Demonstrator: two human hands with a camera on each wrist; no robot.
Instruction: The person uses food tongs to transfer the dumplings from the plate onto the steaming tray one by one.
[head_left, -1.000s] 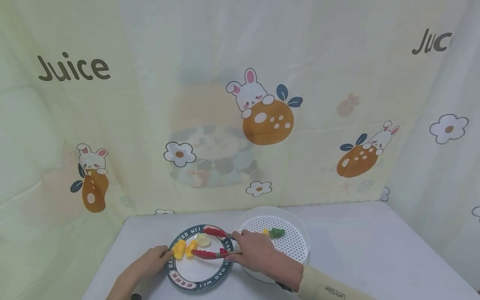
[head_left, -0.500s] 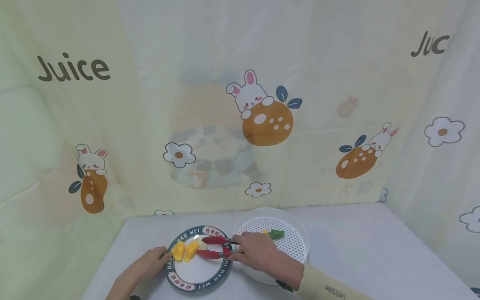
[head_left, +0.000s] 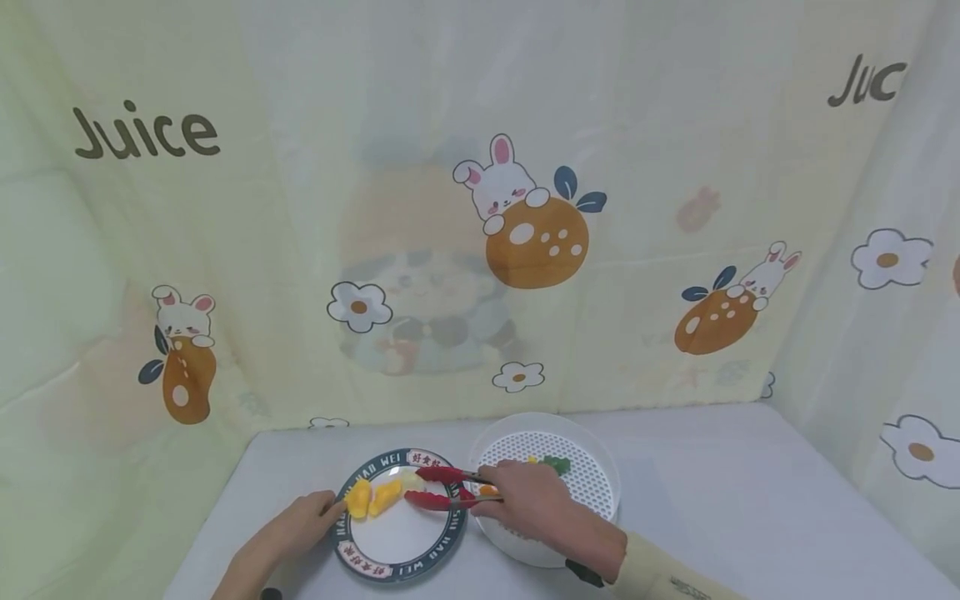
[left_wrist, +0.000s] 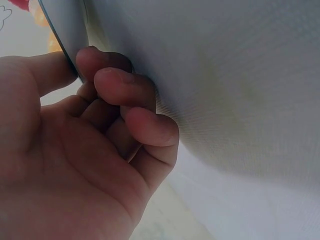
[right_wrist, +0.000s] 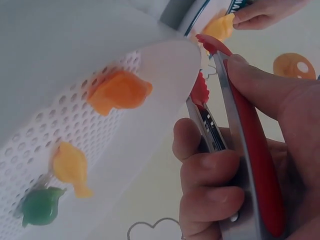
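My left hand (head_left: pixel 303 521) pinches the left rim of a white plate (head_left: pixel 442 546) with a dark lettered border; its other fingers curl beneath in the left wrist view. On the plate lie two yellow pieces (head_left: pixel 358 498) and a whitish piece (head_left: pixel 412 478), which the tongs partly overlap. My right hand (head_left: pixel 528 500) grips red-tipped metal tongs (right_wrist: pixel 257 165), thumb on one arm and fingers round the other. The tongs' tips are apart over the plate's right half, beside the whitish piece and the nearer yellow piece.
Right of the plate stands a round white basket (head_left: pixel 585 492) with a perforated bottom, partly under my right forearm. Inside are an orange fish-like piece (right_wrist: pixel 120 92), a yellow piece (right_wrist: pixel 70 165) and a green piece (right_wrist: pixel 41 206). A printed curtain (head_left: pixel 637 167) closes off the back.
The tongs' tips have come closer together and the tongs have drawn back to the right. The right-hand yellow piece has turned on the plate. My left hand has stayed at the rim.
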